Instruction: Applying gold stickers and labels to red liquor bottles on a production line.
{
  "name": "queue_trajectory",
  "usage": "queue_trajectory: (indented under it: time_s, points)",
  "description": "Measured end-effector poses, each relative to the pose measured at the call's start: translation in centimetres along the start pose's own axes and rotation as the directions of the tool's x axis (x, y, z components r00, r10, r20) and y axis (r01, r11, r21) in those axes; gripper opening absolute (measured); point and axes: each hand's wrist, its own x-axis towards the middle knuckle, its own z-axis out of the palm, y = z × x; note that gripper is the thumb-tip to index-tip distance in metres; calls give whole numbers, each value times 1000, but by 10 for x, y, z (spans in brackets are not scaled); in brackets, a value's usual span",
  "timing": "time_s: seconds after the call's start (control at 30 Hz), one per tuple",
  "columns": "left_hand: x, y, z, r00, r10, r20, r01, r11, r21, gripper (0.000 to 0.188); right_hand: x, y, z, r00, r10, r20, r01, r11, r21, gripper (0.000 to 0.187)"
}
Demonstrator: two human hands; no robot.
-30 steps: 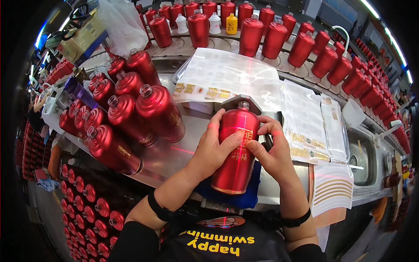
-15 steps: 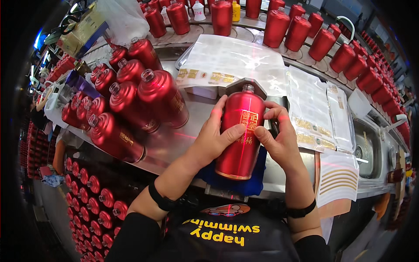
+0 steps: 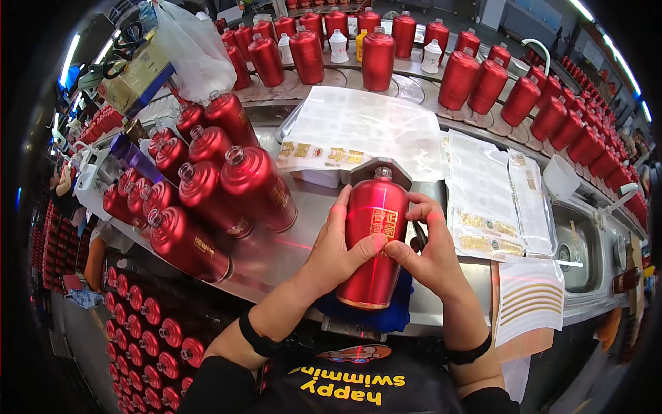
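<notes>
A glossy red bottle [image 3: 369, 279] with a clear neck and gold markings lies tilted before me, its neck away from me. My left hand [image 3: 341, 245] wraps its left side, the thumb resting on the front just below the gold square. From the right, my right hand [image 3: 431, 252] holds the bottle too, its thumb pressed on the front beside the other thumb and its index finger bent near the shoulder. A grey angled metal stop [image 3: 400, 172] sits behind the neck. Blue cloth [image 3: 403, 300] lies under the base. Red laser lines cross on the bottle's front.
Several red bottles [image 3: 258, 186] stand on the metal table at left. White decal sheets [image 3: 365, 127] with gold prints lie behind and right, near curved gold strips [image 3: 531, 290] and a sink [image 3: 579, 255]. A curved conveyor [image 3: 420, 86] carries more bottles. Crated bottles [image 3: 148, 324] fill the lower left.
My view has tilted up, so everything sits lower in the picture. My right thumb has slid slightly down the bottle's front, closer to my left thumb. Both hands keep hold of the bottle.
</notes>
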Motion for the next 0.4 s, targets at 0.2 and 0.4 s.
queue_trajectory:
  time_s: [0.2, 0.4]
  points:
    - [1, 7, 2, 999, -40, -19, 41, 997, 72, 99, 2, -2, -1, 998, 68, 15, -69, 996, 57, 55]
    - [9, -4, -1, 998, -60, -13, 59, 994, -94, 101, 1, 1, -2, 998, 56, 24, -58, 997, 53, 54]
